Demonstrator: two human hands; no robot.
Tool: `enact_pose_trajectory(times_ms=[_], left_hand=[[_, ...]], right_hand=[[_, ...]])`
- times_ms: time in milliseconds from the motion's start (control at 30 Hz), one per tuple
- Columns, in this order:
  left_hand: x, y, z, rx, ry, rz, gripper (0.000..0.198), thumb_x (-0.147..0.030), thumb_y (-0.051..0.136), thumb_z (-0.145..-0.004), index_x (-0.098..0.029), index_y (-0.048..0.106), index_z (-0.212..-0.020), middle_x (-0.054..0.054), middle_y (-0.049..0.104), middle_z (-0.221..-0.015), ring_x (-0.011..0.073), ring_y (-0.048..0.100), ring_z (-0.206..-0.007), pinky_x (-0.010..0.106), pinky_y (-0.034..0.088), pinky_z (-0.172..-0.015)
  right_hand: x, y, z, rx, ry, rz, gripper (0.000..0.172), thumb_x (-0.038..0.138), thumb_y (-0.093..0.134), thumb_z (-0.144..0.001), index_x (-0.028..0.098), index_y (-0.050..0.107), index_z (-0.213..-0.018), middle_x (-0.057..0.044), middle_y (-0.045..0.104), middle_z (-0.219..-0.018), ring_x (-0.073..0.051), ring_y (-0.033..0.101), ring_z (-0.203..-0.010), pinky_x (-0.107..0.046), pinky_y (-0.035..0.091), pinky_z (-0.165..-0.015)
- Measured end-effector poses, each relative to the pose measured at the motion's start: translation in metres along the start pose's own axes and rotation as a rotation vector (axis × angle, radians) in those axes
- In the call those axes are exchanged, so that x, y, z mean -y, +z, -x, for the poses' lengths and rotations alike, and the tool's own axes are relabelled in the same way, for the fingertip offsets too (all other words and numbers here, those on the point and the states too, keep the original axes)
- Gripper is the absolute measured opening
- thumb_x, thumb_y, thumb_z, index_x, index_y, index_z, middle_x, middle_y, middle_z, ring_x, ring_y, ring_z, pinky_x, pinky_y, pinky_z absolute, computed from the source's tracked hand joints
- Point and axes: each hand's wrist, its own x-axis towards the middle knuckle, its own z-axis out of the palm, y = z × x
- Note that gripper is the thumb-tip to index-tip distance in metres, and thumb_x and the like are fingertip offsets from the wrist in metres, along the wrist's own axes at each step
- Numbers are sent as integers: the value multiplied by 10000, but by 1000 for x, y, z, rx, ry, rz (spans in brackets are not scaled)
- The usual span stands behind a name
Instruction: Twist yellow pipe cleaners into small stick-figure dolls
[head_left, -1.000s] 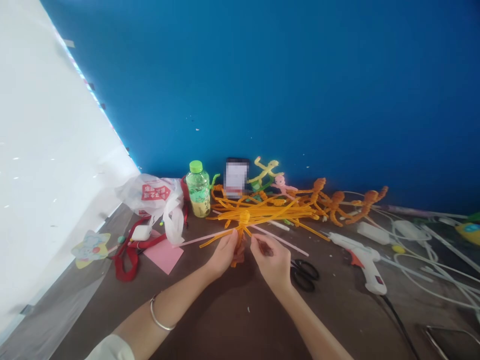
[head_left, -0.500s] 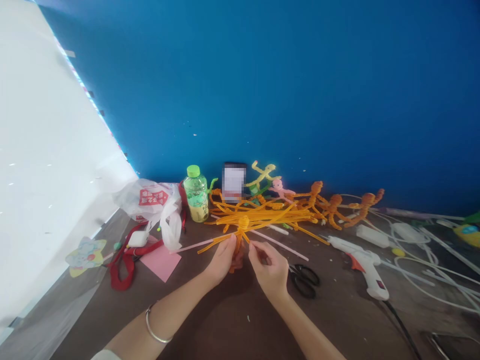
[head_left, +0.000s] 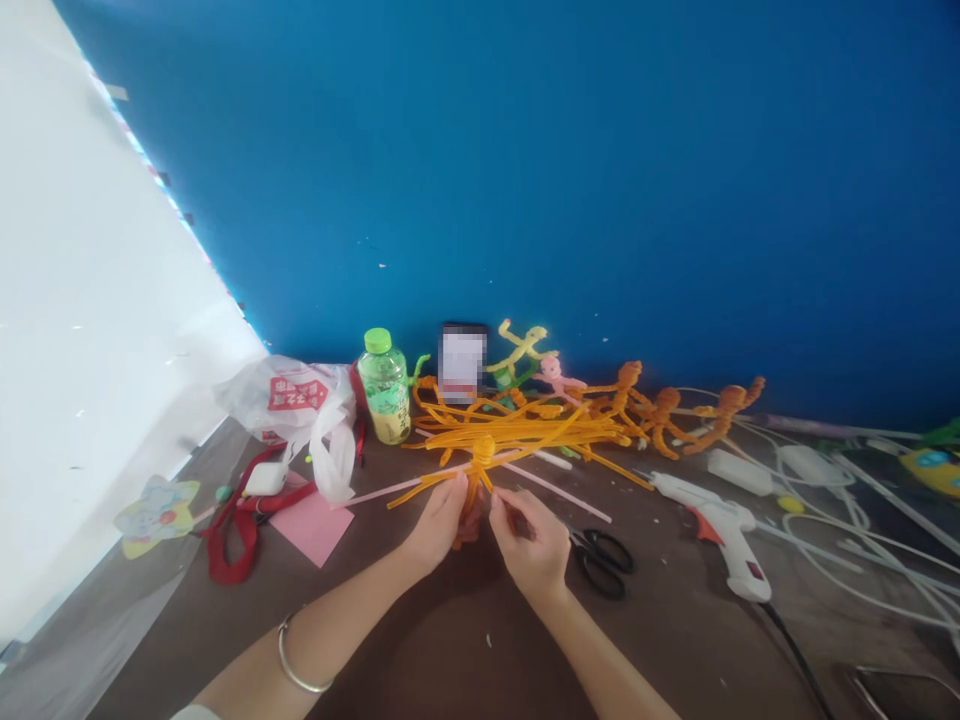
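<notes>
My left hand [head_left: 437,523] is closed around the body of an orange pipe-cleaner figure [head_left: 480,460], whose round head sticks up above my fingers. My right hand [head_left: 531,545] pinches a strand of the same figure just to the right, fingers curled. A heap of loose orange pipe cleaners [head_left: 525,428] lies just behind the figure on the brown table [head_left: 465,650]. Black scissors [head_left: 600,558] rest right beside my right hand.
Finished orange figures [head_left: 660,410], a yellow figure [head_left: 523,345] and a pink figure [head_left: 559,378] lean on the blue wall. A green-capped bottle [head_left: 385,387], a phone [head_left: 462,362], a plastic bag [head_left: 300,400], pink paper [head_left: 311,522], a red strap [head_left: 232,530] lie left; a white glue gun [head_left: 720,530] and cables [head_left: 862,540] right.
Both hands stay on the orange figure, working it with small finger movements. The view has drifted slightly, shifting everything a little to the left.
</notes>
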Motion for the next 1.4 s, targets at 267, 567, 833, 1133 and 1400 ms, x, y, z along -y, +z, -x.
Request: enact_pose_trajectory(times_ms=[267,567,833,1133,1400], left_hand=[[-4,2,2,7,10,-68,500,-537,279,-849,-155,388,-545,-61,275,-426,45,256,-360,209,197,-384],[-6,4,3,-32,-10,-76,490,-580,323,-813,-157,412,-583,-63,292,-430,48,246,-365,208,184,-376],[-3,4,2,-57,3,-100,501,-542,293,-844,-159,384,-533,-52,286,-429,56,256,-382,213,186,-397],[-7,8,4,-72,-10,-110,500,-565,320,-823,-161,386,-537,-46,308,-441,63,277,-403,220,207,-420],[-9,9,3,-76,-15,-96,503,-569,323,-820,-162,382,-531,-51,289,-424,58,253,-386,221,188,-408]], right_hand=[[2,-1,0,-7,0,11,93,171,547,-774,184,639,-765,-13,627,-609,-114,578,-506,-221,496,-524],[-1,-1,3,-7,9,6,96,151,545,-776,189,633,-779,-18,628,-627,-121,576,-522,-237,497,-530],[0,-2,1,-4,2,-24,99,136,552,-771,185,637,-766,-7,619,-607,-109,568,-510,-219,486,-518],[-1,-2,1,-11,9,-51,108,130,551,-767,190,640,-779,-16,625,-616,-119,573,-521,-231,492,-521],[-2,0,1,-15,6,-35,101,147,549,-771,192,640,-772,-18,633,-614,-120,577,-514,-234,497,-521]])
